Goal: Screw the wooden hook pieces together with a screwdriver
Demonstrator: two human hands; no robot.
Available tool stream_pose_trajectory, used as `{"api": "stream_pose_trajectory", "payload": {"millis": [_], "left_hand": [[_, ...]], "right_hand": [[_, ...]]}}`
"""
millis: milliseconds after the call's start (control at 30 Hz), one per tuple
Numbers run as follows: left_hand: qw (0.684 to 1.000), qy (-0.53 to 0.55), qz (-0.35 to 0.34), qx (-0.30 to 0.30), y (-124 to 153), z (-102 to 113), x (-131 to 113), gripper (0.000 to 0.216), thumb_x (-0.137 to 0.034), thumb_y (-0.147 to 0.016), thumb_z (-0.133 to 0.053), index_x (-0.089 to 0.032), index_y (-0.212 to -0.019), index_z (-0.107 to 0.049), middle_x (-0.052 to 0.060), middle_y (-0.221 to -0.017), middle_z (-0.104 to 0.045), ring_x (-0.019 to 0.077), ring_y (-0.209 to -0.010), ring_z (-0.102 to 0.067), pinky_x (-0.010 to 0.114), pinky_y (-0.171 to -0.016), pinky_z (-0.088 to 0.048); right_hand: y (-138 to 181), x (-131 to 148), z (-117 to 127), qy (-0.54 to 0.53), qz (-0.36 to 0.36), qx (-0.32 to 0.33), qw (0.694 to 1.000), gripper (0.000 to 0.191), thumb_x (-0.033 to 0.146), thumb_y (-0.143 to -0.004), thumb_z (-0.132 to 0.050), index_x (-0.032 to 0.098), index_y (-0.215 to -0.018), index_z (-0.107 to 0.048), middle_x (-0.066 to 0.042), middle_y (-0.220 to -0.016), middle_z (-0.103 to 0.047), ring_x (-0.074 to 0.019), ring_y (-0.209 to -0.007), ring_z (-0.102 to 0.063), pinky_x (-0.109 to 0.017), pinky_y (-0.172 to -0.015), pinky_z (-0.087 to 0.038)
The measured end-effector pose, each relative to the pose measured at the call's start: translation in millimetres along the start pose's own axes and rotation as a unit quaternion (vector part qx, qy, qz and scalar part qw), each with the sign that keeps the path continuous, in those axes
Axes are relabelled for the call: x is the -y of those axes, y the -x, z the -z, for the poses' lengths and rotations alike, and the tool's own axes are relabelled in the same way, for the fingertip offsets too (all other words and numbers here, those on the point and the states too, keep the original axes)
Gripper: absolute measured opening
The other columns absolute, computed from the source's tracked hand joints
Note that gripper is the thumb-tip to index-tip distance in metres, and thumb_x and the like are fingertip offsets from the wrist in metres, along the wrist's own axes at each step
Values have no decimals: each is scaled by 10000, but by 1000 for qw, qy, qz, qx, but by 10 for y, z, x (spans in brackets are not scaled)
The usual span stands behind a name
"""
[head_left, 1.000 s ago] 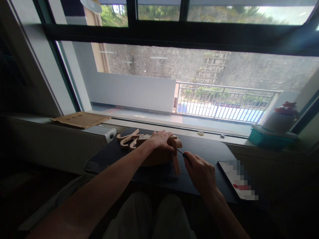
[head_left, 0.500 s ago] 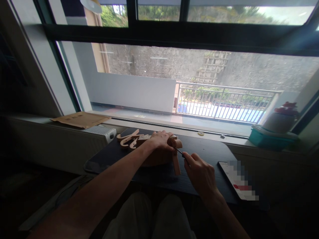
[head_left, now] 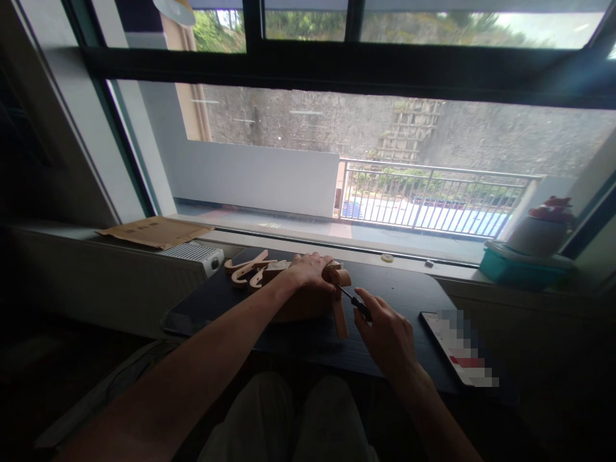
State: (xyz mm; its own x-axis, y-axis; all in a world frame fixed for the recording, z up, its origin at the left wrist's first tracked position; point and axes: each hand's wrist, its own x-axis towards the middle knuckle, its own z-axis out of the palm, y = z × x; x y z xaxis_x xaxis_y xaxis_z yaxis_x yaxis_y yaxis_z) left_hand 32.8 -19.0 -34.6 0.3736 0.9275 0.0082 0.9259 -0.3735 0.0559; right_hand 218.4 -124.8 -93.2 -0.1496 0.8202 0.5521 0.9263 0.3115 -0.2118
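Note:
A light wooden model (head_left: 308, 301) with curved cut-out pieces (head_left: 248, 269) sits on a dark tabletop (head_left: 399, 292) under the window. My left hand (head_left: 310, 269) lies over the top of the model, fingers curled down on it. To its right, my right hand (head_left: 387, 333) pinches a small black-handled screwdriver (head_left: 353, 300), its tip against the model's right end, above a wooden strip (head_left: 341, 319) that hangs down.
A phone (head_left: 457, 350) lies on the table's right part. On the sill stand a teal box (head_left: 522, 269) with a pot on top, a white device (head_left: 195, 255), a cardboard sheet (head_left: 154, 231) and two small round bits (head_left: 387, 258).
My right hand's fingers have shifted round the screwdriver handle, which now shows more. My left hand and the model stay put.

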Motion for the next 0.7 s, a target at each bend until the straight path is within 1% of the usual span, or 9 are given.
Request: {"api": "stream_pose_trajectory", "payload": {"millis": [100, 200, 267, 367, 433, 500, 600, 700], "left_hand": [[1000, -1, -1, 1, 4, 1, 1, 775, -693, -607, -554, -304, -1262, -411, 91, -1172, -532, 319, -1106, -476, 468, -909, -353], [1000, -3, -1, -1, 15, 5, -8, 757, -694, -610, -551, -304, -1245, -420, 88, -1173, -530, 318, -1110, -475, 466, -915, -349], [1000, -3, -1, -2, 19, 6, -14, 754, -694, -610, -551, -303, -1241, -423, 89, -1173, -528, 318, -1112, -473, 471, -916, -348], [1000, -5, 2, -3, 17, 3, -16, 752, -685, -606, -563, -306, -1240, -425, 87, -1162, -534, 311, -1099, -483, 466, -913, -352], [1000, -5, 3, -4, 13, 1, -16, 746, -677, -613, -565, -308, -1245, -424, 87, -1157, -537, 307, -1093, -488, 460, -911, -354], [1000, -4, 5, -1, 12, 3, -18, 752, -672, -620, -564, -307, -1260, -414, 90, -1167, -534, 310, -1100, -483, 460, -913, -353], [1000, -2, 12, 6, 17, 11, -24, 780, -673, -622, -566, -306, -1287, -388, 91, -1200, -520, 319, -1129, -461, 459, -927, -342], [1000, 0, 10, 7, 29, 21, -31, 760, -669, -630, -564, -306, -1276, -398, 87, -1201, -520, 315, -1128, -463, 454, -928, -342]], "right_hand": [[12, -23, 24, 70, 62, -15, 996, 308, 205, -889, -444, 251, -1160, -583, -6, -854, -649, -123, -691, -598, -227, -529, -305], [16, -33, 20, 86, 81, -27, 993, 290, 182, -895, -433, 231, -1127, -601, -8, -830, -649, -125, -742, -602, -229, -558, -309], [14, -19, 6, 71, 68, -21, 995, 273, 224, -906, -427, 227, -1116, -601, -3, -825, -661, -125, -729, -612, -234, -563, -313], [10, 22, -9, 33, 18, 3, 999, 278, 293, -918, -402, 233, -1103, -600, -4, -864, -688, -132, -707, -632, -242, -561, -324], [5, 48, -7, 14, -15, 21, 1000, 291, 310, -922, -378, 240, -1097, -600, -10, -896, -700, -146, -729, -646, -247, -571, -336], [-3, 58, 4, 5, -32, 36, 999, 298, 323, -919, -374, 248, -1105, -595, -15, -909, -705, -163, -762, -652, -253, -583, -345], [-16, 46, 28, 11, -26, 40, 999, 324, 331, -889, -436, 255, -1184, -545, -23, -965, -693, -173, -779, -648, -251, -573, -342], [-19, 30, 51, 44, 20, 34, 998, 332, 260, -885, -443, 262, -1206, -529, -14, -926, -680, -144, -706, -629, -237, -532, -308]]}}
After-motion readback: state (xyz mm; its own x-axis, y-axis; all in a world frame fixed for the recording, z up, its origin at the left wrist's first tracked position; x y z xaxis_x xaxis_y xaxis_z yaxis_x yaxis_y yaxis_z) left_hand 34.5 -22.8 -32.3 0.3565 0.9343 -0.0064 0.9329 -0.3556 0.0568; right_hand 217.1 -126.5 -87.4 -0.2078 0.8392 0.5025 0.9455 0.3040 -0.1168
